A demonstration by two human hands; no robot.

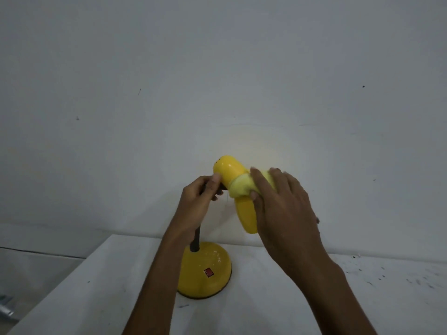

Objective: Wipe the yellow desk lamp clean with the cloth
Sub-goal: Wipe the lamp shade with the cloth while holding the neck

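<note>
The yellow desk lamp stands on a white table, its round base (205, 269) carrying a red switch (209, 272). A dark flexible neck (196, 243) rises from the base to the yellow lamp head (228, 169). My left hand (197, 197) grips the top of the neck just behind the head. My right hand (280, 204) presses a pale yellow cloth (242, 187) onto the lamp shade (246, 216), fingers spread over it. Most of the cloth is hidden under that hand.
The white table (96, 298) has its left edge running diagonally, and dark specks dot its right side. A plain white wall (217, 81) stands right behind the lamp. A lower grey floor area lies to the left.
</note>
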